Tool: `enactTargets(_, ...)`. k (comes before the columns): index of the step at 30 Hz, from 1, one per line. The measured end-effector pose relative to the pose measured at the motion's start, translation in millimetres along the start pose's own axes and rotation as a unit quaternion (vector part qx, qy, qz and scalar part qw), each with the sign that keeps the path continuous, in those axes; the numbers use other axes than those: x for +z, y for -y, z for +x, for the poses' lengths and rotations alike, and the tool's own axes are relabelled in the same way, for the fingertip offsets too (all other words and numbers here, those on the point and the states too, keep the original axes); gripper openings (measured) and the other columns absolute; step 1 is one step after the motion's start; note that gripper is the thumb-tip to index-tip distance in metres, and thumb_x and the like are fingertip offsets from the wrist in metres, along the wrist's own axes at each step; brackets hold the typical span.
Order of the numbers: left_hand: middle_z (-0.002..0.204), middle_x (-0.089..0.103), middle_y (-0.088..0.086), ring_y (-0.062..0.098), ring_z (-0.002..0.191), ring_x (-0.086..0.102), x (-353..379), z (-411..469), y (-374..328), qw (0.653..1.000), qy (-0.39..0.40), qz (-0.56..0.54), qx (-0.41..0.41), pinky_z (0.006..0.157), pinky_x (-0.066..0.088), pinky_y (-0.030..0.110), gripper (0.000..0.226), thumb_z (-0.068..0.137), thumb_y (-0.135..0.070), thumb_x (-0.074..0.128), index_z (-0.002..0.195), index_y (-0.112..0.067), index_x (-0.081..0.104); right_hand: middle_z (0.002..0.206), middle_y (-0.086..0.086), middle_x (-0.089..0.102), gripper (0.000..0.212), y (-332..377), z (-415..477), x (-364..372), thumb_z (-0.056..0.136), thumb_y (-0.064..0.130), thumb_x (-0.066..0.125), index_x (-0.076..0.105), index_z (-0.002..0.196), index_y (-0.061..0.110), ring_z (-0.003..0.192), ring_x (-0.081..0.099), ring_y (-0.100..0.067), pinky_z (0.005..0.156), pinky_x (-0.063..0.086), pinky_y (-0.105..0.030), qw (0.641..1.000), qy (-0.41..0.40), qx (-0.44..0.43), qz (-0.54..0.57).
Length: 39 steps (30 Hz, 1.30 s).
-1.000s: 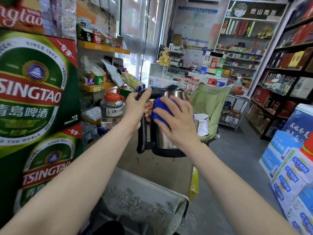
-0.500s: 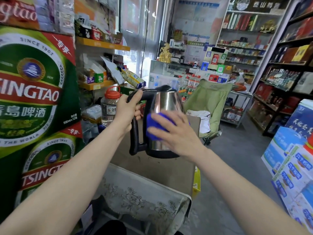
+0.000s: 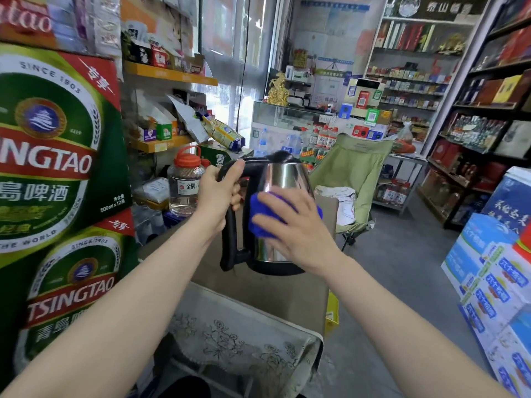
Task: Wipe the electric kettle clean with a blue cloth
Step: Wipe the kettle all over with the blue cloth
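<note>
A stainless steel electric kettle [image 3: 283, 175] with a black handle and black base hangs in the air in front of me. My left hand [image 3: 219, 192] is wrapped around the top of its black handle and holds it up. My right hand [image 3: 298, 228] presses a blue cloth [image 3: 260, 215] flat against the kettle's steel side, at mid height. Most of the cloth is hidden under my palm and fingers; its edges show at left and right.
Green beer cartons [image 3: 54, 173] are stacked close on the left. A clear jar with an orange lid [image 3: 185, 185] stands behind my left hand. Below the kettle are a brown box [image 3: 275, 294] and a patterned cloth-covered surface [image 3: 238, 343]. A green folding chair [image 3: 353, 173] and shelves stand beyond.
My right hand and the blue cloth have slid down the kettle's side from near the top to mid height. The kettle stays held up by the handle.
</note>
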State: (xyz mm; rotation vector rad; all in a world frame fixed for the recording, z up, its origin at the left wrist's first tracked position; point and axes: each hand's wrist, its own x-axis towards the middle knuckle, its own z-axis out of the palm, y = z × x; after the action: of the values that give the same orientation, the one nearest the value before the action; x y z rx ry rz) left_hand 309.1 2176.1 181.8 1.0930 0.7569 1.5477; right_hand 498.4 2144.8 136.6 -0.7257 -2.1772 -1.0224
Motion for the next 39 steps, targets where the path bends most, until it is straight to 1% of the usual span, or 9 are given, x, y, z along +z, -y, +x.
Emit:
enactTargets(3, 0.047, 0.039, -0.008, 0.009, 0.037, 0.030, 0, 0, 0, 1.000, 0.008, 0.010, 0.001, 0.036, 0.026, 0.023, 0.031, 0.092, -0.034, 0.065, 0.085, -0.019, 0.039, 0.145, -0.006, 0.053, 0.033, -8, -1, 1, 0.096, 0.030, 0.070, 0.057, 0.126, 0.022, 0.130, 0.049, -0.034, 0.107, 0.042, -0.051, 1.000, 0.002, -0.021, -0.014)
enactTargets(9, 0.048, 0.040, -0.007, 0.009, 0.038, 0.032, 5, -7, 1, 1.000, 0.019, 0.018, 0.001, 0.036, 0.027, 0.022, 0.030, 0.092, -0.033, 0.066, 0.087, -0.017, 0.040, 0.143, -0.015, 0.056, 0.031, -21, 35, -10, 0.100, 0.029, 0.059, 0.066, 0.125, 0.011, 0.128, 0.051, -0.039, 0.108, 0.041, -0.054, 0.944, -0.103, 0.308, 0.059)
enactTargets(14, 0.047, 0.041, -0.006, 0.010, 0.036, 0.033, 3, -9, 4, 0.999, 0.013, 0.028, 0.028, 0.035, 0.027, 0.022, 0.029, 0.093, -0.032, 0.064, 0.096, -0.014, 0.041, 0.137, -0.012, 0.066, 0.026, 7, 25, 0, 0.095, 0.033, 0.068, 0.068, 0.117, 0.019, 0.126, 0.049, -0.036, 0.102, 0.042, -0.054, 0.990, -0.039, 0.131, -0.032)
enactTargets(18, 0.048, 0.041, -0.006, 0.010, 0.038, 0.032, 1, -12, 5, 0.999, 0.013, 0.026, 0.017, 0.036, 0.027, 0.023, 0.031, 0.092, -0.033, 0.065, 0.091, -0.016, 0.040, 0.142, -0.010, 0.057, 0.030, -6, 18, 1, 0.096, 0.030, 0.066, 0.060, 0.123, 0.019, 0.126, 0.052, -0.037, 0.105, 0.043, -0.050, 0.981, -0.052, 0.185, 0.002)
enactTargets(22, 0.051, 0.040, -0.005, 0.010, 0.039, 0.031, -4, -12, 1, 1.000, 0.018, -0.002, 0.003, 0.036, 0.027, 0.024, 0.029, 0.092, -0.033, 0.064, 0.086, -0.017, 0.041, 0.134, -0.005, 0.052, 0.027, -12, 19, -10, 0.104, 0.025, 0.052, 0.061, 0.123, 0.009, 0.125, 0.050, -0.021, 0.114, 0.040, -0.043, 0.874, -0.148, 0.426, 0.182)
enactTargets(25, 0.051, 0.040, -0.005, 0.010, 0.039, 0.031, -5, -13, 1, 1.000, 0.014, 0.000, 0.002, 0.036, 0.027, 0.024, 0.029, 0.092, -0.034, 0.064, 0.086, -0.017, 0.042, 0.127, -0.002, 0.054, 0.029, -14, 23, -13, 0.107, 0.027, 0.044, 0.057, 0.126, 0.011, 0.117, 0.050, -0.012, 0.109, 0.041, -0.049, 0.817, -0.159, 0.506, 0.229)
enactTargets(33, 0.047, 0.040, -0.006, 0.008, 0.035, 0.032, 6, -13, 0, 1.000, -0.001, 0.018, 0.022, 0.035, 0.026, 0.021, 0.029, 0.093, -0.031, 0.064, 0.094, -0.014, 0.040, 0.142, -0.015, 0.060, 0.028, 11, 30, 6, 0.095, 0.030, 0.062, 0.063, 0.121, 0.019, 0.127, 0.046, -0.038, 0.103, 0.038, -0.054, 0.977, -0.060, 0.200, -0.036)
enactTargets(37, 0.051, 0.038, -0.002, 0.011, 0.037, 0.030, -1, -16, 2, 1.000, 0.002, 0.018, 0.022, 0.035, 0.027, 0.023, 0.031, 0.092, -0.032, 0.065, 0.093, -0.016, 0.038, 0.142, -0.013, 0.057, 0.028, 6, 27, 3, 0.097, 0.027, 0.058, 0.060, 0.124, 0.019, 0.127, 0.049, -0.036, 0.106, 0.040, -0.050, 0.966, -0.071, 0.246, 0.028)
enactTargets(39, 0.052, 0.038, -0.002, 0.011, 0.039, 0.030, -6, -16, -1, 1.000, 0.008, 0.016, 0.017, 0.035, 0.027, 0.023, 0.032, 0.092, -0.033, 0.065, 0.091, -0.017, 0.038, 0.138, -0.012, 0.055, 0.027, 3, 26, -3, 0.102, 0.025, 0.052, 0.062, 0.124, 0.012, 0.128, 0.050, -0.029, 0.112, 0.039, -0.045, 0.915, -0.128, 0.365, 0.117)
